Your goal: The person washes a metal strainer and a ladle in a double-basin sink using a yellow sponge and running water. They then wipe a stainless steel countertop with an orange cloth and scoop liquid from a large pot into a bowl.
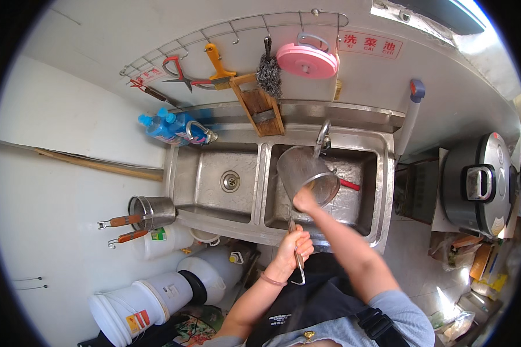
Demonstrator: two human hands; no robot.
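Observation:
My left hand point(296, 248) is closed round the wooden handle of a deep wire-mesh strainer point(296, 167), which lies tilted over the right basin point(364, 217) of a steel double sink. Its mouth faces right. My right hand point(305, 200) reaches into that mouth; its fingers are hidden, so whether they hold anything does not show. Something yellowish lies beside them inside the mesh. Under the faucet point(323, 134) is the strainer's far side. A red handle point(349, 184) of some tool lies in the basin, right of the strainer.
The left basin point(212, 191) shows a drain. Behind the sink stand blue detergent bottles point(156, 130) and a wooden grater point(265, 112). Overhead, a wire rack point(243, 26) holds scissors, a brush and a scourer. More strainers point(156, 212) hang left; a large cooker point(473, 186) stands right.

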